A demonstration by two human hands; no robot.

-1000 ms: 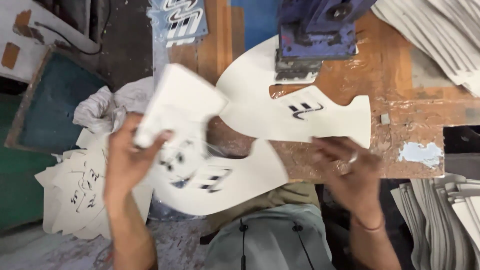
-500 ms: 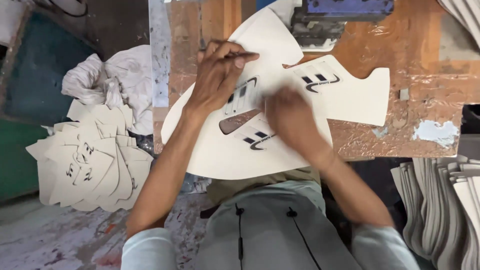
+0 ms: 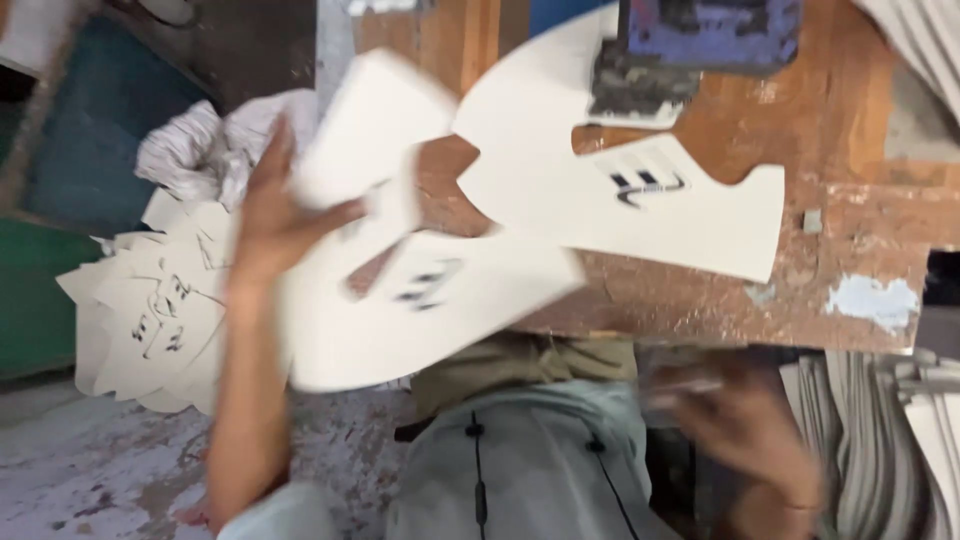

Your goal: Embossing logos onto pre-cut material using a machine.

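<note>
My left hand point(image 3: 275, 215) grips a white curved cut-out sheet point(image 3: 400, 300) with a black printed mark, lifted and swung out over the left edge of the worn wooden table point(image 3: 690, 300). A second white cut-out point(image 3: 640, 200) with the same mark lies flat on the table, partly under a blue stamping block point(image 3: 700, 40). My right hand point(image 3: 740, 420) is blurred, low at the right below the table edge, beside a stack of white sheets; whether it holds anything is unclear.
A pile of printed white cut-outs point(image 3: 150, 310) lies on the floor at the left. Crumpled white cloth point(image 3: 200, 150) sits above it, next to a dark blue-green bin point(image 3: 90, 130). Stacked white sheets point(image 3: 890, 440) stand at the lower right.
Both hands were pressing on the cut-outs on the table. Now my left hand has lifted one sheet toward the left pile, and my right hand has dropped down to the right.
</note>
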